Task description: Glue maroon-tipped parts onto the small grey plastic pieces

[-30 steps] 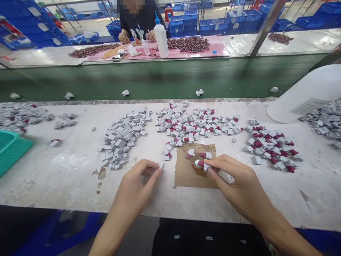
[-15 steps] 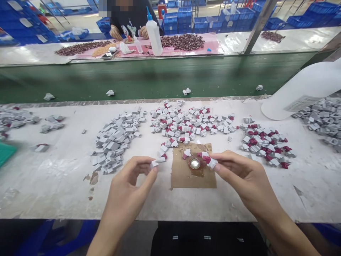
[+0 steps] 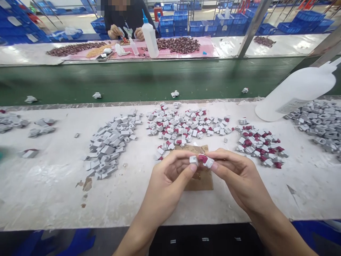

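Between the thumb and fingers of my left hand [image 3: 172, 177] is a small grey block [image 3: 193, 160]. My right hand [image 3: 234, 170] pinches a grey and dark red piece [image 3: 206, 161], close beside the block; I cannot tell whether the two touch. Both hands are over a brown cardboard square [image 3: 202, 183], which they partly cover. Beyond them lies a heap of grey and dark red pieces [image 3: 183, 124]. To the left is a pile of plain grey blocks [image 3: 106, 145]. Another heap of grey and red pieces [image 3: 259, 144] lies right of my right hand.
A large white bottle [image 3: 295, 94] leans at the right beside more grey parts [image 3: 319, 124]. Past the table edge runs a green belt [image 3: 133, 80] with a few small pieces on it. Across it, a person [image 3: 128, 25] works behind a clear bottle [image 3: 150, 39].
My left hand has moved right with the grey block, up to the piece in my right hand. The round shiny spot on the cardboard is now hidden. The view has shifted slightly.
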